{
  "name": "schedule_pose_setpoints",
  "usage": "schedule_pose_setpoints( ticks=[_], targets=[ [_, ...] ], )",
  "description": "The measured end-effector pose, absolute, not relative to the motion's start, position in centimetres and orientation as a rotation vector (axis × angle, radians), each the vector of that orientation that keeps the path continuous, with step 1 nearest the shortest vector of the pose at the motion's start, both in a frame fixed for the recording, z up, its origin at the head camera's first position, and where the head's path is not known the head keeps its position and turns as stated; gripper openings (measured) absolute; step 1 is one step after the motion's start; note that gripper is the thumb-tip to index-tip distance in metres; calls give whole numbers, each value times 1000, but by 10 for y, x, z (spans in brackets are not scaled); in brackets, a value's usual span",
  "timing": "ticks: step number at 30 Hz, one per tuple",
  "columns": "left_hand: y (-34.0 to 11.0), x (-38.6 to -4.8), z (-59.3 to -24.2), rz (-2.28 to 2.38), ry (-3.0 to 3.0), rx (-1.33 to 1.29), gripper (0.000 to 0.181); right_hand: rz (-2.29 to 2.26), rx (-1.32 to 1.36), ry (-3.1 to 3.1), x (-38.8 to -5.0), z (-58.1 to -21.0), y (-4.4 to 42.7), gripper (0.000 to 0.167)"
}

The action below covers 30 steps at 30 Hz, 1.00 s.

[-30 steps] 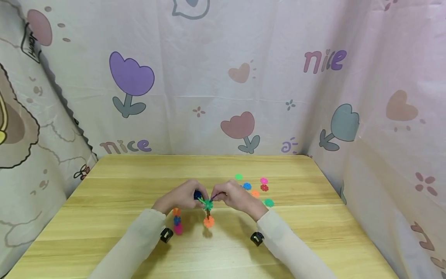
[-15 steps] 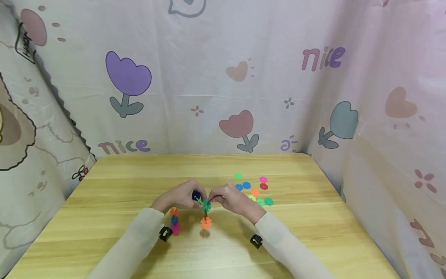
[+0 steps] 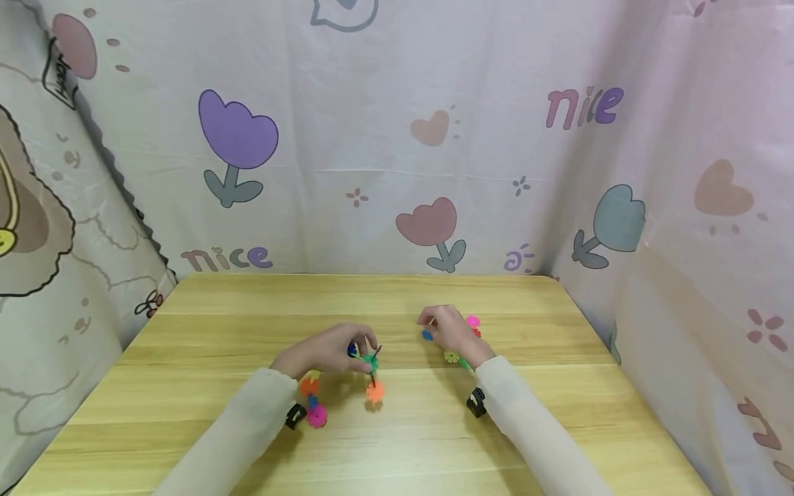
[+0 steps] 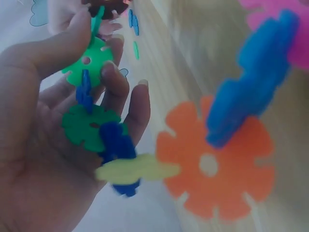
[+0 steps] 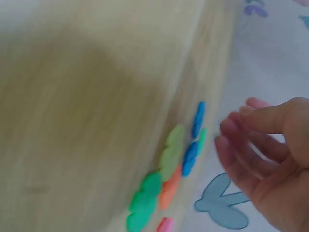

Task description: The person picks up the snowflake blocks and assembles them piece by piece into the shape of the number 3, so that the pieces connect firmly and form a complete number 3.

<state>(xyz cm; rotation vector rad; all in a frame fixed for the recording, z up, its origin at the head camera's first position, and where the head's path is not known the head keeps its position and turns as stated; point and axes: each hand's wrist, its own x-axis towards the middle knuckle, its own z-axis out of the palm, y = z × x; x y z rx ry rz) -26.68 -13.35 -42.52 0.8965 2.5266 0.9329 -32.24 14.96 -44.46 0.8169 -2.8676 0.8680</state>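
Observation:
My left hand pinches a chain of flower-shaped interlocking plastic discs between thumb and fingers. In the left wrist view, green and blue discs cross the palm, followed by a pale yellow disc and an orange disc. A blue piece links on toward a pink disc at the corner. In the head view one end, with another orange disc, hangs below the fingers. My right hand hovers above loose discs with fingers loosely bent. Nothing shows between them in the right wrist view.
Loose discs lie on the wooden table under and around my right hand: blue, yellow-green, pink and several others, partly covered by the hand. A patterned curtain stands behind the table and at both sides.
My right hand has left the chain and moved right and away, over the loose discs. The left hand stays nearly in place with the chain, where a dark disc now shows standing up.

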Motion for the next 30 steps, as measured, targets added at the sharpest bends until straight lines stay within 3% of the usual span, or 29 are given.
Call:
schedule_pose_setpoints(
  ticks=[4, 10, 23, 30],
  targets=[
    [-133, -268, -423, 899, 2546, 948, 42, 797, 723, -2966, -326, -450, 154, 17],
    [-131, -268, -422, 886, 2542, 952, 38, 714, 728, -3034, -327, -455, 156, 22],
    [-128, -265, -423, 947, 2535, 936, 32, 856, 780, -3012, -322, -449, 155, 10],
    [-127, -267, -423, 989, 2530, 966, 31, 978, 940, -2943, -316, -433, 148, 10]
  ],
)
